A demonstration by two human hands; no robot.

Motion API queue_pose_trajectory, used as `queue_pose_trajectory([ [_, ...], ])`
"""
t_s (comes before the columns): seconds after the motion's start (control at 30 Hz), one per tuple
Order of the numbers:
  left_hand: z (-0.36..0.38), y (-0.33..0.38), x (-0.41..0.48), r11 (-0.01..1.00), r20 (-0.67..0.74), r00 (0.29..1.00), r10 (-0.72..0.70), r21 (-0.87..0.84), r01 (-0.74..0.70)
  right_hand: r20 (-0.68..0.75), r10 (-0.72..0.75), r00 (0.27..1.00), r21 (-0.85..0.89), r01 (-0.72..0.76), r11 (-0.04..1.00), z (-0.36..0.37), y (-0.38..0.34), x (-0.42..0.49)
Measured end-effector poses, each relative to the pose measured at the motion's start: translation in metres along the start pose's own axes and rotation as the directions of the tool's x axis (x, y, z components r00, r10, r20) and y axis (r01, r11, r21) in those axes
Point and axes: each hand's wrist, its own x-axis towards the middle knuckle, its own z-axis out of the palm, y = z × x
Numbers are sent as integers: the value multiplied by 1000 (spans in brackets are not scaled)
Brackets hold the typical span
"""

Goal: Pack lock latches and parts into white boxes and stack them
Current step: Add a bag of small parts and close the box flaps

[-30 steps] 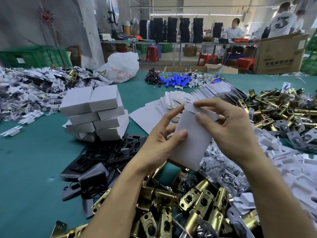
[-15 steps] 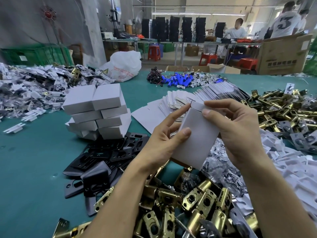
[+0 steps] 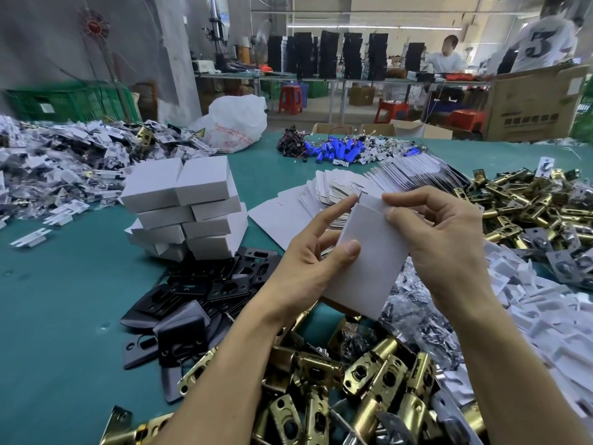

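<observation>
Both hands are on one white box (image 3: 369, 261), held up right of the box stack (image 3: 183, 207). My left hand (image 3: 308, 268) grips its side, thumb on the front, and my right hand (image 3: 449, 252) pinches the top flap (image 3: 372, 202). Brass latches (image 3: 369, 380) are piled nearer than the stack, with black plates (image 3: 199, 293) right against it.

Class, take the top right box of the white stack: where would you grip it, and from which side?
Probably from above, pinching the top right box by its near and far end faces. Its left side lies against the neighbouring box, leaving no finger room there; nothing sits on top.
</observation>
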Motion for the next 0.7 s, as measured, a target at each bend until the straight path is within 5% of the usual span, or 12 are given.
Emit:
queue_pose_trajectory([
  [0.3,-1,-1,-1,1000,34,999,28,0,-28,176,-73,982,-35,81,996,-1,-4,-3],
  [0.7,0,2,-3,1000,12,1000,-1,13,1,388,67,919,66,-101,993,-14,4,3],
])
